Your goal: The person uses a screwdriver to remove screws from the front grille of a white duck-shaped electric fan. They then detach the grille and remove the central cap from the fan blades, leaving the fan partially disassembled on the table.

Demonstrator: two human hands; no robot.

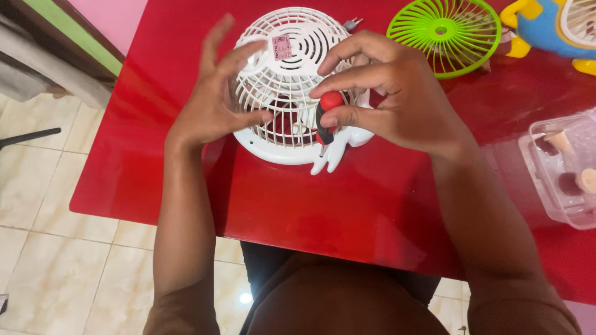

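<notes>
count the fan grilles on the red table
3: a white grille under both hands, a green grille lying flat beyond the right hand, and a third grille cut off at the top right corner. Others may lie out of view.

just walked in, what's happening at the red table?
A person is working on a white fan grille housing lying on the red table. The left hand steadies its side with spread fingers. The right hand holds a red-and-black screwdriver upright, tip down at the housing's near rim. A green fan grille lies behind, beside a blue-and-yellow fan body. A clear plastic box sits at the right.
</notes>
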